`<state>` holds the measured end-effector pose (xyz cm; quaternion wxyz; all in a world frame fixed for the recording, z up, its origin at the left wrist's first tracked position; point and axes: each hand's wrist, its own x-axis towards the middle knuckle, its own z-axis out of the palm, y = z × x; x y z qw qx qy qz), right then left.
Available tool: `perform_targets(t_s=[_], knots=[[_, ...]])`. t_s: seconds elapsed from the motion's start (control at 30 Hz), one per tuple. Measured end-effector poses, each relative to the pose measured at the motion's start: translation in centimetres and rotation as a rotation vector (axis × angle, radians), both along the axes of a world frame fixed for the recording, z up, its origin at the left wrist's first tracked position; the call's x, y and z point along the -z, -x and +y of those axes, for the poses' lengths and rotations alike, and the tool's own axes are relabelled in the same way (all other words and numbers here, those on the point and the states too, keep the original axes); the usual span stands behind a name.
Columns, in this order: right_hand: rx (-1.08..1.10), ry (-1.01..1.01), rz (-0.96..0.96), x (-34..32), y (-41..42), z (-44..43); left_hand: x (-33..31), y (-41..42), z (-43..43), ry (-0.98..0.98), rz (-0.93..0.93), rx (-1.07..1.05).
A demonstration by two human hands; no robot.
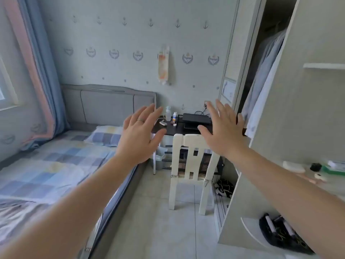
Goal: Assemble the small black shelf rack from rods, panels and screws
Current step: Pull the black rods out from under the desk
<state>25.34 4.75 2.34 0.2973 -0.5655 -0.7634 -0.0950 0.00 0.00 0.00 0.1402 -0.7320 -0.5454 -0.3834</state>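
Desk point(178, 129) between left hand point(139, 135), right hand point(224, 131)

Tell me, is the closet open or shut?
Open. The closet shows its dark inside, with pale shirts hanging in plain view.

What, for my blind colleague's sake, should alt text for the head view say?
The left hand and right hand, open and empty, stretch toward a white chair at a black desk; bed at left, open wardrobe at right.
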Motion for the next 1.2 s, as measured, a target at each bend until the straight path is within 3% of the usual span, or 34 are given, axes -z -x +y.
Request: perform_targets(t_s=[0.33,0.6,0.87,1.2], knots=[[-0.107,0.27,-0.18,14.5,7.3,5.7,15.8,7.5,4.2,0.368,-0.021,-0.124],[-0.104,0.519,-0.241,24.4,18.0,12.7,23.6,18.6,10.1,0.711,-0.07,-0.192],[-0.08,0.648,-0.221,29.0,25.0,20.7,27.2,25.1,18.1,0.858,-0.062,-0.175],[-0.092,0.7,-0.223,34.2,26.9,36.3,30.9,25.8,35.3,0.912,0.01,-0.155]])
